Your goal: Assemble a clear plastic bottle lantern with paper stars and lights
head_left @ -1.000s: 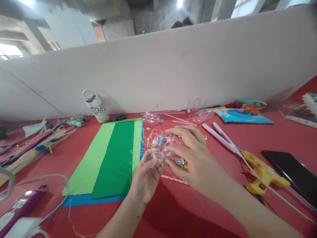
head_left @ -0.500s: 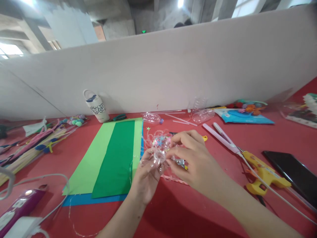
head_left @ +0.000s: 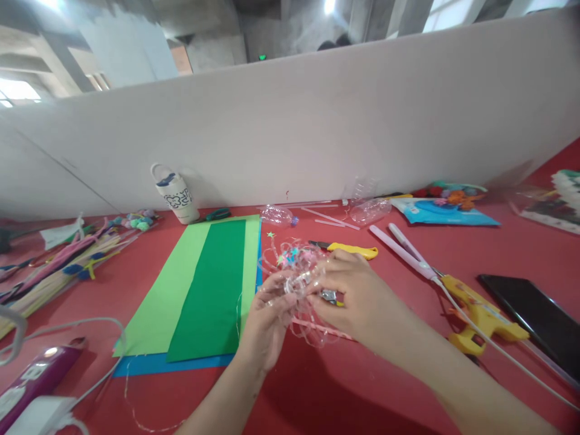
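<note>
Both hands meet over the red table [head_left: 344, 393] on a clear plastic piece cut into curled strips [head_left: 294, 272], with small coloured stars stuck on it. My left hand [head_left: 267, 320] grips it from below, fingers pinched on its edge. My right hand [head_left: 357, 296] closes on it from the right, fingertips pressed to the plastic. A small metal clip [head_left: 329, 296] shows under the right fingers. Sheets of green and blue paper [head_left: 203, 290] lie just left of the hands.
A yellow-handled cutter [head_left: 351, 248], a pink hair straightener [head_left: 403, 248], a yellow glue gun [head_left: 480, 314] with its cord and a black phone [head_left: 534, 320] lie to the right. Clear bottles [head_left: 369, 210], a white cup [head_left: 176, 196] and pipe cleaners [head_left: 63, 266] sit farther back and left. A white partition [head_left: 317, 121] stands behind.
The plastic piece has been turned and lowered between the hands. My right hand has dropped and closed tighter, uncovering the yellow-handled cutter behind it.
</note>
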A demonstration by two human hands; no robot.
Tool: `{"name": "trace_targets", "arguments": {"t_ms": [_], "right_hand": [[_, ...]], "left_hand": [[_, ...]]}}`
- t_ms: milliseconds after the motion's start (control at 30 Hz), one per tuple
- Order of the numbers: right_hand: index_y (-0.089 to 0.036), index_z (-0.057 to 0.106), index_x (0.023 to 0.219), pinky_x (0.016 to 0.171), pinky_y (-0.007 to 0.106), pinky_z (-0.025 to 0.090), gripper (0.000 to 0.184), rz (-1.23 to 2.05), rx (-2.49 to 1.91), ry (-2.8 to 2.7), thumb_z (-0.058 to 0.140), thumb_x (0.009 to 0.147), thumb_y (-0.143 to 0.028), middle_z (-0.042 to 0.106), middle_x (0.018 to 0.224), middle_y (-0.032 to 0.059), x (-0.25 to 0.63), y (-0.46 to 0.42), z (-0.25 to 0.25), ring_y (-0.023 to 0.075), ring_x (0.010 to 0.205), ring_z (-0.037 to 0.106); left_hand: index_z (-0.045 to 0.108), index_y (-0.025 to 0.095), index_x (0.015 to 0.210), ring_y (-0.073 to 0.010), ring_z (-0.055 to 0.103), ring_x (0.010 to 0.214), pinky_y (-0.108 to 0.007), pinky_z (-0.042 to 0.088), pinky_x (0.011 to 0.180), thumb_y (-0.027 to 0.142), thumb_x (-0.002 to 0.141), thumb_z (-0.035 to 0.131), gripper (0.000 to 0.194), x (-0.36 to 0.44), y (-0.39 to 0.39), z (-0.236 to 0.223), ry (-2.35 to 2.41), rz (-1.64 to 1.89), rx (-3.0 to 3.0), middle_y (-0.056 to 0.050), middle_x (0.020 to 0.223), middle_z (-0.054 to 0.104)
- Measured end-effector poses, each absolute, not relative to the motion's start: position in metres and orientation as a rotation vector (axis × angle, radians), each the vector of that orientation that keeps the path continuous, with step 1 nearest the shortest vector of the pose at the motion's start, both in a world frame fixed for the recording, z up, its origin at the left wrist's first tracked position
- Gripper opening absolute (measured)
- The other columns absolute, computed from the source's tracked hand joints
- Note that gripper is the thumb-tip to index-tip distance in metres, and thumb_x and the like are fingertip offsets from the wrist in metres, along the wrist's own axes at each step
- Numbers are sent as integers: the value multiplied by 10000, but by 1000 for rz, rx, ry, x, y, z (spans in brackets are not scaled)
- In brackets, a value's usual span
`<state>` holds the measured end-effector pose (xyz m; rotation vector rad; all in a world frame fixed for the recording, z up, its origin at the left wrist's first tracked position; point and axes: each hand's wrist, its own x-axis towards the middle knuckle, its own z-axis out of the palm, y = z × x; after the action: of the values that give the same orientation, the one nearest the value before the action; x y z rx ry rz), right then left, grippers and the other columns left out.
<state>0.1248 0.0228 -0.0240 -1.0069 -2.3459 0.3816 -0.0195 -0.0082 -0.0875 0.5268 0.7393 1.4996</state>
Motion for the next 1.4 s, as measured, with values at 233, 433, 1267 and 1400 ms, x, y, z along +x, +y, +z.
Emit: {"name": "trace_targets", "arguments": {"t_ms": [233,433,1267,1400], "right_hand": [[-204,659,685,723,318,343,161,327,-906,-2363,578,787,-110,641,717,-3,126,25,-27,156,738,488],[-206,636,657,733,323,356,153,293,-823,-2300,579,750,-97,661,713,-8,123,28,-37,152,715,512],[-165,609,699,727,334,415,173,201,-853,-2354,510,826,-102,605,711,25,119,27,-40,168,718,510],[-171,619,704,708,333,407,197,217,-867,-2380,492,841,-110,604,699,24,119,25,-35,168,708,500]], "left_hand": [[691,173,910,-127,659,748,-196,510,677,88,601,742,324,-20,-8,-87,778,1486,439,-23,832,714],[690,151,868,-99,638,694,-191,503,676,77,619,733,263,-19,-6,-88,747,1483,403,-21,795,706],[686,149,791,-100,645,664,-177,506,647,81,582,774,237,-18,-6,-88,687,1502,347,-13,746,712],[686,153,826,-107,653,685,-179,511,657,74,614,747,234,-18,-7,-86,702,1493,352,-15,770,718]]}}
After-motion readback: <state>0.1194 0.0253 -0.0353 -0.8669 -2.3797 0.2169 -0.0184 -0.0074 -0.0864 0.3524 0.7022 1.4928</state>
